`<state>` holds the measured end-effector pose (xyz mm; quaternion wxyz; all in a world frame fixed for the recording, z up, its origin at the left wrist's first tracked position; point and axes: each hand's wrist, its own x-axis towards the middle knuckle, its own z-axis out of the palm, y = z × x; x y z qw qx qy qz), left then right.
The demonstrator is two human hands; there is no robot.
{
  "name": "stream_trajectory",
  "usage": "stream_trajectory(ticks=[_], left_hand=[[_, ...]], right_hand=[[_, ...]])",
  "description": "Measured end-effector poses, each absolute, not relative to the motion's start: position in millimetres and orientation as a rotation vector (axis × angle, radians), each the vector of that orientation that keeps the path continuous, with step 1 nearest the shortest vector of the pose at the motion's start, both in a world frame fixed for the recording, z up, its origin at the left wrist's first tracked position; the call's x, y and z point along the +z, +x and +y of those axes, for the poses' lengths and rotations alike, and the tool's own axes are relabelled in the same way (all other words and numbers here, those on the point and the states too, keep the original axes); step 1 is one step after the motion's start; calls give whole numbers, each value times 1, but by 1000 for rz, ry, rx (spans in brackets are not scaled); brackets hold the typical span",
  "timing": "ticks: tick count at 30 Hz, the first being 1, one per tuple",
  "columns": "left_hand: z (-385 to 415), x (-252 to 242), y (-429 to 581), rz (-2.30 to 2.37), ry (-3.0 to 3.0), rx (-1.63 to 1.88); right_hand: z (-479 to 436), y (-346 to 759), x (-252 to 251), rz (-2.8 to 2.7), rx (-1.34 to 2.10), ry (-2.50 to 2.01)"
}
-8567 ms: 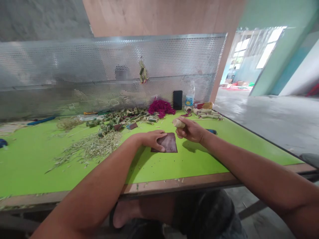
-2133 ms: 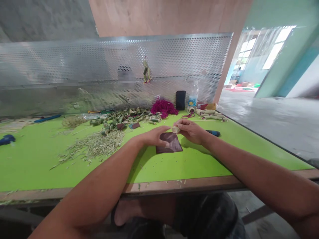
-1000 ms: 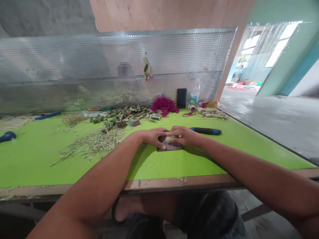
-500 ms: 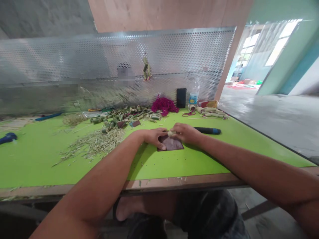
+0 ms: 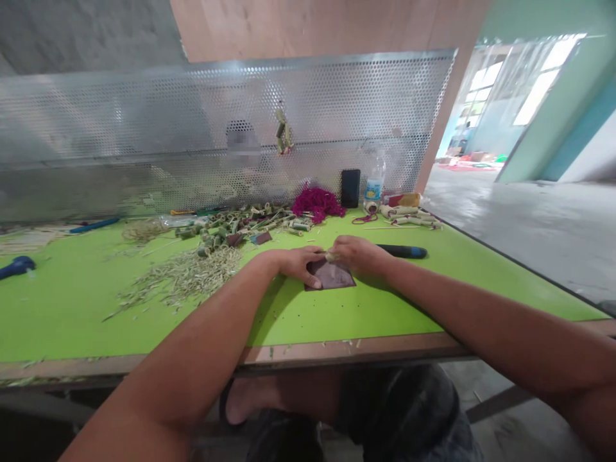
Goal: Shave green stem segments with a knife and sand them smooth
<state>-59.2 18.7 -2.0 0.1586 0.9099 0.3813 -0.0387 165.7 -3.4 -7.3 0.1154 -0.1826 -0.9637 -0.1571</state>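
A brown sheet of sandpaper (image 5: 332, 276) lies flat on the green tabletop. My left hand (image 5: 299, 264) rests on its left side, thumb and fingers spread apart and pressing it down. At the sheet's far edge, my right hand (image 5: 359, 255) pinches a small pale piece of bamboo (image 5: 330, 255) against the surface. Most of that piece is hidden by the fingers. Just beyond my right hand lies a dark-handled tool (image 5: 407, 251) with a blue band; its other end is hidden behind the hand.
Bamboo shavings (image 5: 192, 276) and a heap of cut green bamboo tubes (image 5: 221, 234) lie to the left. Magenta yarn (image 5: 317, 203), a phone (image 5: 350, 188), a plastic bottle (image 5: 374, 186) and pale strung bamboo pieces (image 5: 409, 217) line the back, before a perforated metal screen (image 5: 327, 115).
My right hand has shifted slightly left with the bamboo piece over the sandpaper. My left hand stays in place on the sheet.
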Motion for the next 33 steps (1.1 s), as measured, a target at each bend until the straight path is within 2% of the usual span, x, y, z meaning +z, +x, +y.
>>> stream_trajectory(ticks=[4,8,12,16,21,33], left_hand=[[19,-2,-59,1047,2609,-117],[20,-3,-59,1064,2608,-73],[22,-5,-60,1023,2608,-65],[22,-5,-60,1063,2602,-56],[20,-2,-59,1056,2613,-117],[15,2,-57,1123,2622,-179]], right_hand=[[-8,166,-7,-2777,-351,-431],[-10,165,-7,-2773,-408,-571],[-10,163,-6,-2770,-328,-446],[-7,163,-8,-2767,-372,-588],[-1,163,-12,-2723,-232,-446],[6,168,-16,-2600,-139,-617]])
